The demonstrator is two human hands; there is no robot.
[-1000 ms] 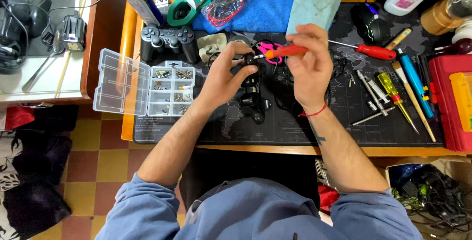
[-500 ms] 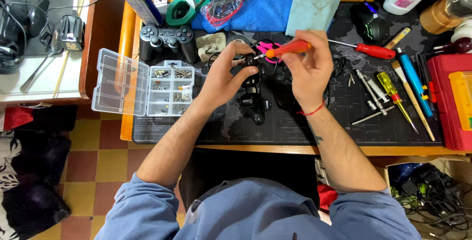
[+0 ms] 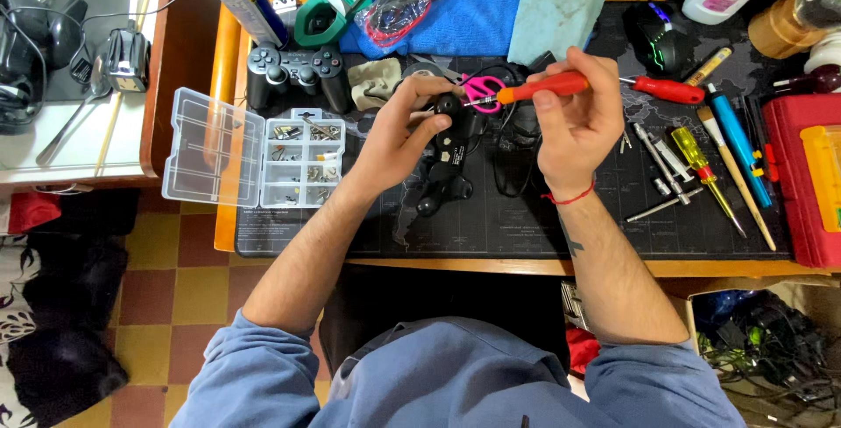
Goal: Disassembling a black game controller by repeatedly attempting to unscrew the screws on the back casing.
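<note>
Left hand (image 3: pixel 399 134) clamps the black game controller (image 3: pixel 447 161) against the dark work mat (image 3: pixel 526 226) — thumb and fingertips curled over its upper end, body trailing toward the person. Right hand (image 3: pixel 578 121) is closed around the orange-handled screwdriver (image 3: pixel 543 88), shaft pointing left to a tip right at the left fingertips, beside the pink scissors (image 3: pixel 480 89). Whether the tip sits in a screw head cannot be told. Best practice here, judged: keep the shaft in line with the screw, press inward while turning, left grip firm so the shell does not rotate.
</note>
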